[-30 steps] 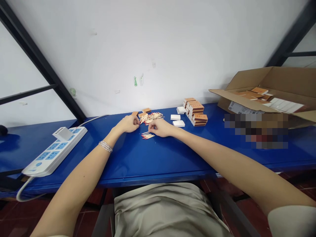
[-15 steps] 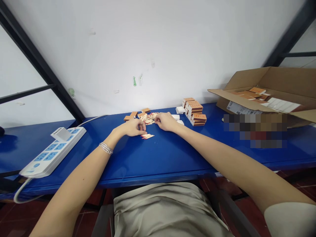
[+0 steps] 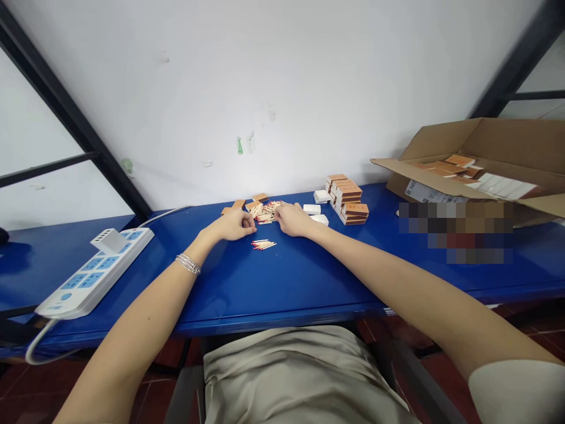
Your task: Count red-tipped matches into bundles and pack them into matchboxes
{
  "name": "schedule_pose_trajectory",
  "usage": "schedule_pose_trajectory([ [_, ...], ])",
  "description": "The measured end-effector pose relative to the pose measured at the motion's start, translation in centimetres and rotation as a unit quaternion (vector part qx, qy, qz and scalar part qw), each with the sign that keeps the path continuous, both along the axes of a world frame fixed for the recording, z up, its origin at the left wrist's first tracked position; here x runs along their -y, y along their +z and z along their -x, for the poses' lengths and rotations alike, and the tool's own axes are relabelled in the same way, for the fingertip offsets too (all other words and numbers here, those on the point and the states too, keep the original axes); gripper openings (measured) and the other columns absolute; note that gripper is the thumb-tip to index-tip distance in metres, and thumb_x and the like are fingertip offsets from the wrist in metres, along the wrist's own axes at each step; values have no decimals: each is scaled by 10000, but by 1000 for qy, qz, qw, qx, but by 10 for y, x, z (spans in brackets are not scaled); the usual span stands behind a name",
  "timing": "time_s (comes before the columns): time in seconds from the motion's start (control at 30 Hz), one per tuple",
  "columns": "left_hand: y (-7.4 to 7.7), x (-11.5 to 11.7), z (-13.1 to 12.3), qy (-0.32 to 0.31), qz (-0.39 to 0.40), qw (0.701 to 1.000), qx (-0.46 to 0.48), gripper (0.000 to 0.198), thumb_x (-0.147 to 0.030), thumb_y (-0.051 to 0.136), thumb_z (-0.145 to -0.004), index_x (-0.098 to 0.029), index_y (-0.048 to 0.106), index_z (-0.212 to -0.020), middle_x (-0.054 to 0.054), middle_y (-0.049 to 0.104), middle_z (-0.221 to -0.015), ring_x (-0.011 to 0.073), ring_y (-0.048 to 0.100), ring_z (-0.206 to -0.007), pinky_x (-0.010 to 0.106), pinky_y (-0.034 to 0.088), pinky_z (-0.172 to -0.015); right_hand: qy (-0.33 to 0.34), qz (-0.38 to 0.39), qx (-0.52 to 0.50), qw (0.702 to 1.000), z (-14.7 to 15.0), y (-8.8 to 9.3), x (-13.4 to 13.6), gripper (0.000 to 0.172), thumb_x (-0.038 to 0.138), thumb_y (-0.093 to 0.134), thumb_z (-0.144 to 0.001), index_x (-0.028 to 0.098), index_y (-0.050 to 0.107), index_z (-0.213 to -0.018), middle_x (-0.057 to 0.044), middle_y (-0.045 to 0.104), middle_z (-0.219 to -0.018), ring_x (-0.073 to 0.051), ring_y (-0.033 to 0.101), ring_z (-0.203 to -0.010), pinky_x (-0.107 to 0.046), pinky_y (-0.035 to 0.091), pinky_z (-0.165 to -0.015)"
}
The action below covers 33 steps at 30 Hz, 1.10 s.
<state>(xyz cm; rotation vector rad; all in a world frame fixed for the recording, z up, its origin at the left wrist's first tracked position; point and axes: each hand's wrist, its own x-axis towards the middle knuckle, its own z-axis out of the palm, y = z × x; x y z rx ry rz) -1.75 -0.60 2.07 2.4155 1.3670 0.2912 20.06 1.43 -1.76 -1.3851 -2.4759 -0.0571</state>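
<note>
A loose heap of red-tipped matchsticks (image 3: 265, 212) lies on the blue table near the wall. My left hand (image 3: 236, 225) is at the heap's left side, thumb and fingers curled into a pinch. Against the heap's right edge, my right hand (image 3: 291, 219) has its fingertips closed among the matches. Whatever is between the fingers of either hand is too small or hidden to make out. A smaller row of matches (image 3: 263, 244), roughly aligned with red heads to the left, rests in front of both hands.
Several brown matchboxes (image 3: 260, 197) sit behind the heap. White matchbox trays (image 3: 312, 209) lie right of my right hand, near stacked matchboxes (image 3: 346, 194). An open carton (image 3: 468, 132) holding more boxes stands far right. A power strip (image 3: 95, 271) with its cable lies left.
My left hand has drawn back up and left, away from the small row of matches, uncovering its heads. My right hand has shifted slightly towards the heap.
</note>
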Motion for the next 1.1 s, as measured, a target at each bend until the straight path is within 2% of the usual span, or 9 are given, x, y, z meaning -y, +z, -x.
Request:
schedule_pose_trajectory([
  [0.13, -1, -3, 3, 15, -5, 1000, 0, 114, -273, 635, -756, -176, 684, -793, 29, 707, -772, 143, 633, -685, 259, 487, -649, 5, 8, -26, 1000, -1, 6, 7, 192, 77, 458, -874, 147, 627, -935, -154, 688, -1078, -284, 619, -1025, -351, 399, -820],
  [0.2, -3, -5, 4, 19, -16, 1000, -6, 114, -258, 634, -749, -177, 690, -808, 24, 702, -767, 143, 631, -681, 261, 477, -643, 40, 19, -53, 998, 0, 9, 15, 185, 77, 471, -869, 157, 633, -906, -122, 706, -1018, -250, 629, -969, -318, 406, -790],
  [0.37, -7, -9, 7, 20, -33, 999, -9, 112, -253, 637, -742, -186, 685, -818, 2, 681, -724, 134, 612, -649, 253, 449, -608, 145, 121, -87, 978, 7, 10, 28, 170, 50, 554, -803, 165, 675, -837, -37, 725, -851, -152, 624, -763, -234, 411, -703],
  [0.43, -7, -10, 7, 17, -34, 999, -7, 109, -253, 639, -744, -185, 686, -815, 4, 683, -727, 133, 612, -652, 250, 448, -609, 138, 107, -103, 979, 7, 9, 26, 169, 55, 560, -803, 162, 685, -844, -33, 723, -836, -146, 618, -745, -230, 407, -686],
  [0.6, -6, -9, 7, 12, -26, 1000, -6, 117, -247, 635, -756, -175, 695, -827, 17, 699, -756, 128, 606, -653, 253, 459, -633, 70, 6, -105, 992, 5, 3, 12, 139, 104, 561, -847, 151, 687, -884, -74, 720, -917, -186, 619, -842, -271, 402, -744],
  [0.93, -4, -7, 5, -3, -14, 1000, -4, 108, -259, 637, -755, -183, 695, -805, 12, 706, -771, 120, 606, -663, 242, 461, -631, 52, -12, -98, 994, 11, -8, 6, 159, 105, 501, -892, 150, 653, -912, -114, 682, -1020, -213, 595, -953, -295, 415, -816],
  [1.1, -4, -7, 4, 0, -6, 1000, 2, 90, -240, 632, -755, -180, 690, -790, 9, 691, -733, 117, 588, -621, 247, 456, -615, 55, -6, -107, 993, 12, -11, 3, 151, 98, 497, -891, 153, 636, -912, -113, 678, -1008, -217, 594, -953, -296, 420, -812],
])
